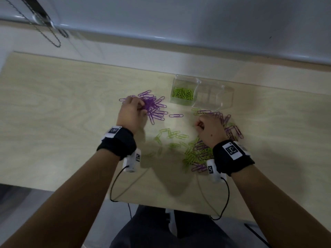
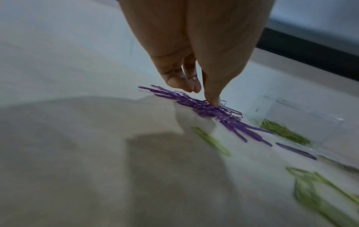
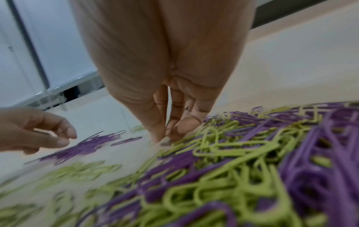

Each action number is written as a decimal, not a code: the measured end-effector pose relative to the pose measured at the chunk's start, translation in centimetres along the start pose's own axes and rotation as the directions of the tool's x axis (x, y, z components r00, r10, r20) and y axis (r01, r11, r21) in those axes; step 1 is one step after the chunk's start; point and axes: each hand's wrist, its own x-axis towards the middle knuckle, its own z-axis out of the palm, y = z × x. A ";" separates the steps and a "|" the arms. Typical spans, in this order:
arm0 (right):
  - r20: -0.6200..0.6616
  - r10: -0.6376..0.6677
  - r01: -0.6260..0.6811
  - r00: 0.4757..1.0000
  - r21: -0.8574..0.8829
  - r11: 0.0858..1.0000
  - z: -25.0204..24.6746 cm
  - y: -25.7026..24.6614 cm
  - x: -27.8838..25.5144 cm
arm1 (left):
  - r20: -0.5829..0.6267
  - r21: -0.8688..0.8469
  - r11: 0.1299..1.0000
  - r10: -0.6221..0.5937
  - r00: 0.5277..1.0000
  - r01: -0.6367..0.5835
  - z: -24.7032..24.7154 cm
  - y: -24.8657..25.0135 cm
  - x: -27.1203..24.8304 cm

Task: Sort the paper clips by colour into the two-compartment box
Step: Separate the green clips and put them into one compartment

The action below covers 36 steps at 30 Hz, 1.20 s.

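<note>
A clear two-compartment box (image 1: 227,90) stands at the table's back right. Green clips (image 1: 182,93) fill its left compartment; nothing shows in the right one. My left hand (image 1: 141,106) hovers with loosely curled fingers over a pile of purple clips (image 1: 155,108), and its thumb tip (image 2: 213,101) touches that pile (image 2: 213,112). My right hand (image 1: 198,126) is at the near-left edge of a mixed green and purple pile (image 1: 198,153). Its thumb and fingers (image 3: 165,137) pinch together low on the table, apparently on a green clip at the rim of the pile (image 3: 233,161).
Loose green clips (image 1: 170,134) lie between my hands, and a single purple clip (image 1: 176,115) lies in front of the box. Wrist-camera cables (image 1: 114,185) trail over the table's near edge. A wall and a beaded chain (image 1: 52,38) run behind the table.
</note>
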 end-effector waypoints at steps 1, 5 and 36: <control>0.017 -0.017 0.017 1.000 -0.040 0.999 0.2 -0.3 -0.1 | -0.001 0.025 0.999 0.027 1.000 -0.027 -0.1 -0.9 -0.5; 0.143 -0.129 0.145 0.981 -0.104 0.984 2.3 -2.4 -1.1 | 0.073 0.003 0.986 0.164 0.984 -0.164 0.6 -2.4 -4.6; 0.068 -0.070 0.057 0.995 0.168 0.984 -1.6 -1.9 -1.0 | 0.598 0.312 0.742 0.332 0.730 -0.593 5.0 5.8 -5.7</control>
